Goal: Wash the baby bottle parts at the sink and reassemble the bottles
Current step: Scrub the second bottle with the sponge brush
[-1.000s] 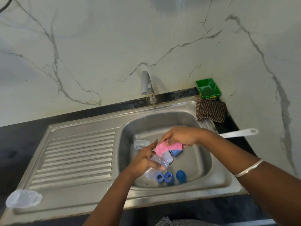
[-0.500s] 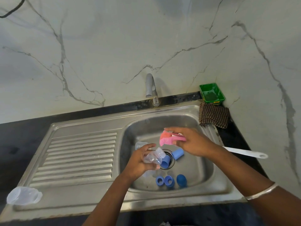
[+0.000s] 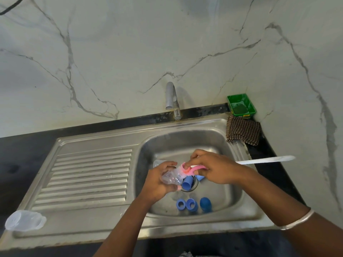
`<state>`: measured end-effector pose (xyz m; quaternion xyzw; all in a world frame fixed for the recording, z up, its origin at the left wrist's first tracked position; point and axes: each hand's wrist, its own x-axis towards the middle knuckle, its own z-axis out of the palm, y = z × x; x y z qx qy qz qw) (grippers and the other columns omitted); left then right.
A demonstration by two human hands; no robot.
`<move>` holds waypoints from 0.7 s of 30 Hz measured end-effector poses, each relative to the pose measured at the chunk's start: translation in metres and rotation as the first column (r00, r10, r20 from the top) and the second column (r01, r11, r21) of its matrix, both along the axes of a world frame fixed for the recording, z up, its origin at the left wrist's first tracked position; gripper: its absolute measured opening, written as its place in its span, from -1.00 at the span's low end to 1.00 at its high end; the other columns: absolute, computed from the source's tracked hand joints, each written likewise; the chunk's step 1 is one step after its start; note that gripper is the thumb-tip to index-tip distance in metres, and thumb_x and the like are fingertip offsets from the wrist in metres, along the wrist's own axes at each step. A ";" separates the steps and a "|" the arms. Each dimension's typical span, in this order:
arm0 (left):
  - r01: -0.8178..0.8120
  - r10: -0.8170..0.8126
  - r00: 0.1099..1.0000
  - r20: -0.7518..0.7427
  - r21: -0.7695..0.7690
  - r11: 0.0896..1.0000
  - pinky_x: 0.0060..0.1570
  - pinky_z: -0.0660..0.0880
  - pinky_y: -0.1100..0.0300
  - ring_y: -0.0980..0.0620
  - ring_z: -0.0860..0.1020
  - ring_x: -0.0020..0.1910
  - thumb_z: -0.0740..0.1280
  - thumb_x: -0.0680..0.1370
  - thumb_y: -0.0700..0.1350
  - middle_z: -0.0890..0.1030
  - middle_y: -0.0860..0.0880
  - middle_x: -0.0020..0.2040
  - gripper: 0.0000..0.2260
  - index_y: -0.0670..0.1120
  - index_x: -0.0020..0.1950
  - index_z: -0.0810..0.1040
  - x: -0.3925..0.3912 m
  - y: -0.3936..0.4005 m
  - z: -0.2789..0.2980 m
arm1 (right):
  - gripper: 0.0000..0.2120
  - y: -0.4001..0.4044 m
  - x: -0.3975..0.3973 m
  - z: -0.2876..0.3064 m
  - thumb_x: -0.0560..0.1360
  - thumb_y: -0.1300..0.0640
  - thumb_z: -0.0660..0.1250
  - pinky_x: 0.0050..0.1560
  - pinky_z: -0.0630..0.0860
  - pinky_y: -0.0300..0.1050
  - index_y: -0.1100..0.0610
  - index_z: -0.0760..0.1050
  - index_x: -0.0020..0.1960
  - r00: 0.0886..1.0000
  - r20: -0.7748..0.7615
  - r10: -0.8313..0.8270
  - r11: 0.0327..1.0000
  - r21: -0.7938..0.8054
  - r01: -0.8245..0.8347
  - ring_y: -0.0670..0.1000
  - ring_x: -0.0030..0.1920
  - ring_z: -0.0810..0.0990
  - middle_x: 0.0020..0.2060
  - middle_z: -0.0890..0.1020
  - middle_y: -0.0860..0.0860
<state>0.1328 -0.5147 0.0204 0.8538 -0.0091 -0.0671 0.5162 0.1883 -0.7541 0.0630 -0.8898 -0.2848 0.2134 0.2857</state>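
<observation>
Your right hand [image 3: 216, 168] has come back toward the left since half a second ago, bringing the pink sponge brush with its long white handle [image 3: 187, 168] against the mouth of the clear plastic baby bottle [image 3: 171, 177]. Over the stainless steel sink basin [image 3: 232, 197], your left hand [image 3: 159, 180] grips that bottle, and your right fingers curl round the brush. Below lie two blue screw rings [image 3: 186, 204] and a blue cap [image 3: 205, 203].

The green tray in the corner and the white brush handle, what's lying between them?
In the head view, a checked cloth lies between the green tray and the white brush handle, draped over the sink edge.
</observation>
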 end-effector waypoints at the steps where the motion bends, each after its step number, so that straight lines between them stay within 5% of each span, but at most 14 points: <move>1: 0.016 -0.017 1.000 0.005 0.009 1.000 0.14 0.55 0.19 0.09 0.63 0.11 0.68 0.19 -0.26 0.67 0.02 0.10 -0.38 0.03 0.19 0.60 -0.001 -0.001 0.000 | -0.63 -0.001 0.004 0.002 0.59 0.10 0.34 0.05 0.55 0.02 -0.27 0.52 0.30 0.998 -0.058 0.028 0.999 -0.018 -0.029 -0.09 0.02 0.56 0.08 0.40 -0.27; 6: 0.094 -0.106 0.991 0.079 0.144 0.985 0.02 0.47 0.44 0.24 0.63 0.01 0.63 0.21 -0.09 0.66 0.25 -0.01 -0.48 0.25 0.08 0.58 -0.007 -0.013 0.001 | -0.69 0.006 0.013 0.009 0.61 0.12 0.28 0.22 0.51 0.06 -0.09 0.54 0.32 0.980 -0.188 0.064 0.987 -0.135 -0.090 0.05 0.13 0.58 0.12 0.49 -0.03; 12: 0.059 -0.094 0.984 0.152 0.225 0.973 0.08 0.55 0.23 0.21 0.62 0.02 0.56 0.24 -0.09 0.63 0.31 0.00 -0.51 0.17 0.15 0.62 -0.009 -0.010 -0.003 | -0.79 0.020 0.006 -0.002 0.53 0.10 0.34 -0.08 0.64 0.01 0.06 0.64 0.14 0.892 -0.386 -0.236 0.971 -0.052 0.234 0.15 -0.05 0.70 -0.06 0.70 0.08; 15: 0.071 -0.121 0.970 0.210 0.231 0.970 0.09 0.52 0.32 0.19 0.62 0.04 0.56 0.25 -0.14 0.62 0.36 0.05 -0.47 0.26 0.14 0.59 -0.010 -0.009 -0.002 | -0.85 0.021 0.004 -0.007 0.50 0.06 0.39 -0.22 0.62 -0.09 0.11 0.62 0.02 0.865 -0.360 -0.348 0.934 -0.054 0.353 0.11 -0.11 0.72 -0.16 0.71 0.10; 21: 0.083 -0.138 0.961 0.239 0.227 0.970 0.08 0.44 0.46 0.25 0.61 0.06 0.54 0.25 -0.21 0.60 0.40 0.07 -0.39 0.28 0.19 0.53 -0.010 -0.013 0.002 | -0.92 0.024 0.000 -0.004 0.42 0.09 0.39 -0.20 0.60 -0.07 0.05 0.65 -0.12 0.943 -0.272 -0.191 0.981 -0.006 0.196 0.01 -0.21 0.67 -0.27 0.68 0.00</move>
